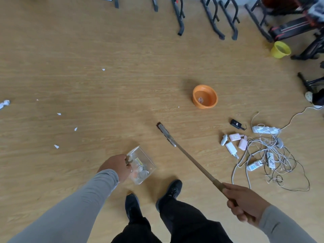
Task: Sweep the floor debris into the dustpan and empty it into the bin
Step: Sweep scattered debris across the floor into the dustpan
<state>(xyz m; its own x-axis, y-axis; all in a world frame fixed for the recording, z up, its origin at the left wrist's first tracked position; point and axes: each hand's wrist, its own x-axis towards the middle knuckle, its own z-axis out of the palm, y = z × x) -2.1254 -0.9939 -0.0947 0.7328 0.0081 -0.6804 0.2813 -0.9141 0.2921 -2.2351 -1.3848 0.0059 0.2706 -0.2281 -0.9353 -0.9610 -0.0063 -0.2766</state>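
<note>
My left hand (117, 167) grips the near edge of a clear plastic dustpan (146, 159) that holds scraps of debris, low over the wooden floor in front of my feet. My right hand (245, 203) grips the long wooden handle of a broom (188, 156); its narrow head (165, 134) points up-left, just right of the dustpan. Small white paper scraps (56, 146) lie scattered on the floor to the left, with a crumpled piece (4, 103) at the far left edge. An orange bowl-shaped bin (204, 99) sits ahead, a scrap inside it.
A tangle of white cables, chargers and power strips (263, 151) lies on the floor at right. A yellow bucket (280, 49) stands at the back right beside black exercise equipment frames (219, 20). My black shoes (171, 192) are below the dustpan.
</note>
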